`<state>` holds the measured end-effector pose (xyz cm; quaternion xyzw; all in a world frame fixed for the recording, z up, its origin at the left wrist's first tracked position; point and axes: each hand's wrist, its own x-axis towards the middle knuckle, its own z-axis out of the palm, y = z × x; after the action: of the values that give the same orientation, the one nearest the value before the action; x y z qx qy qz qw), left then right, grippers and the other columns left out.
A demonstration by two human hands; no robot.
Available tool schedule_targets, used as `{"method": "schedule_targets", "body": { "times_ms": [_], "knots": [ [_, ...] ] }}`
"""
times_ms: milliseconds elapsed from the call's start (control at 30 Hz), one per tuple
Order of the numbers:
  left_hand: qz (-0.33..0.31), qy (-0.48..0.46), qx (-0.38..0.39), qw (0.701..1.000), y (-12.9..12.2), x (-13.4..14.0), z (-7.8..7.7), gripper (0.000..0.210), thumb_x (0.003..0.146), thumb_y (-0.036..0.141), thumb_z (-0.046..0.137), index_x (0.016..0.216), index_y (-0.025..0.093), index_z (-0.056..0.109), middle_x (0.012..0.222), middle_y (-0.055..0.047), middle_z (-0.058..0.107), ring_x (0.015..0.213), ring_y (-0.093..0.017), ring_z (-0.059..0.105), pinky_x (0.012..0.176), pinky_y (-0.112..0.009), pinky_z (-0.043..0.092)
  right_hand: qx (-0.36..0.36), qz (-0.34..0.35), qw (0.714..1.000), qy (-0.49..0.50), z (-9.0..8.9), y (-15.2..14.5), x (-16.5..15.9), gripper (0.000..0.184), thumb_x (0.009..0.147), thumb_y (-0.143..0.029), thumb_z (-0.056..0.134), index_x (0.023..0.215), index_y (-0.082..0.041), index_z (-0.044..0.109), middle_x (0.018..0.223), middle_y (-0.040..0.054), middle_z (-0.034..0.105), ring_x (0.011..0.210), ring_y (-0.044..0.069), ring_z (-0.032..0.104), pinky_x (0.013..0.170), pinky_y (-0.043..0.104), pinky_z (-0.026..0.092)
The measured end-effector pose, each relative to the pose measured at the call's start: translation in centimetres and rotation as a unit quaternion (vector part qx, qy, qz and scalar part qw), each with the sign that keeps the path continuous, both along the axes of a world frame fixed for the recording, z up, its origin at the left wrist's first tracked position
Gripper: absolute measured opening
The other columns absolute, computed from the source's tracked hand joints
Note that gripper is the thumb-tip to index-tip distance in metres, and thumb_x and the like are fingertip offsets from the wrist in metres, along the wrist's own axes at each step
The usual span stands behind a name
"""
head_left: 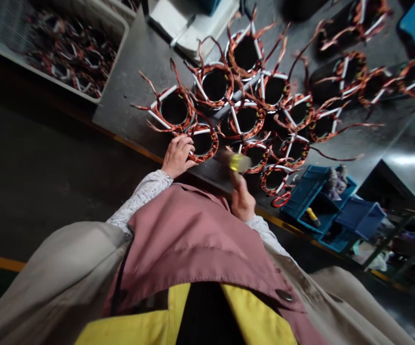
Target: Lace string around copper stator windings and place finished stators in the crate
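Observation:
Motor stators with copper windings, white strips and loose wire leads stand in a cluster on a grey metal table. My left hand (178, 155) grips the near left rim of one front stator (213, 146), its fingers curled over the winding. In my right hand (243, 201) is the handle of a mallet (240, 163), its head raised just right of that stator and blurred by motion. Another stator (173, 108) stands just beyond my left hand, its leads splayed outward. To the right of the mallet are more stators, the closest (256, 155) partly behind its head.
At upper left, a white plastic crate (123, 52) contains many wound parts. Blue bins (310, 184) sit at the table's right front, one with a yellow-handled tool (313, 216). A white tray-like object (178, 24) lies at the back. More stators (353, 72) stand at upper right.

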<state>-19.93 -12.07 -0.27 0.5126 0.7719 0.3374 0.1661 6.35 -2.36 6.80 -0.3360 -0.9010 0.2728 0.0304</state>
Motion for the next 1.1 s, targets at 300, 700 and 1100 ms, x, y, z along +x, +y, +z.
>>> {"method": "schedule_targets", "body": {
  "times_ms": [300,700,1100],
  "knots": [
    [-0.007,-0.001,-0.014,1.000,-0.1,-0.2,-0.3,0.043,0.071,0.031,0.078,0.106,0.018,0.057,0.122,-0.013,0.057,0.129,-0.032,0.042,0.112,-0.048,0.035,-0.060,-0.007,0.998,0.021,-0.3,-1.4,-1.2,0.052,0.096,-0.031,0.039,0.145,-0.016,0.042,0.126,0.0135,0.064,0.106,0.024,0.067,0.092,0.034,0.055],
    [0.071,0.116,0.017,0.991,-3.5,-3.2,2.8,0.043,0.086,0.019,0.058,0.129,0.018,0.052,0.129,-0.014,0.057,0.123,-0.028,0.050,0.108,-0.045,0.039,-0.069,0.146,0.985,0.068,1.1,-1.5,-5.0,0.049,0.098,-0.025,0.039,0.147,-0.019,0.039,0.098,0.0110,0.074,0.080,0.019,0.072,0.071,0.028,0.059],
    [0.042,0.049,-0.061,0.996,-2.2,-7.5,2.3,0.035,0.087,0.018,0.057,0.123,0.018,0.060,0.134,-0.012,0.058,0.132,-0.028,0.046,0.112,-0.054,0.029,-0.031,0.087,0.995,0.021,1.5,6.2,-13.6,0.049,0.094,-0.031,0.040,0.140,-0.018,0.048,0.113,0.0093,0.071,0.095,0.021,0.070,0.081,0.030,0.057]
  ]
}}
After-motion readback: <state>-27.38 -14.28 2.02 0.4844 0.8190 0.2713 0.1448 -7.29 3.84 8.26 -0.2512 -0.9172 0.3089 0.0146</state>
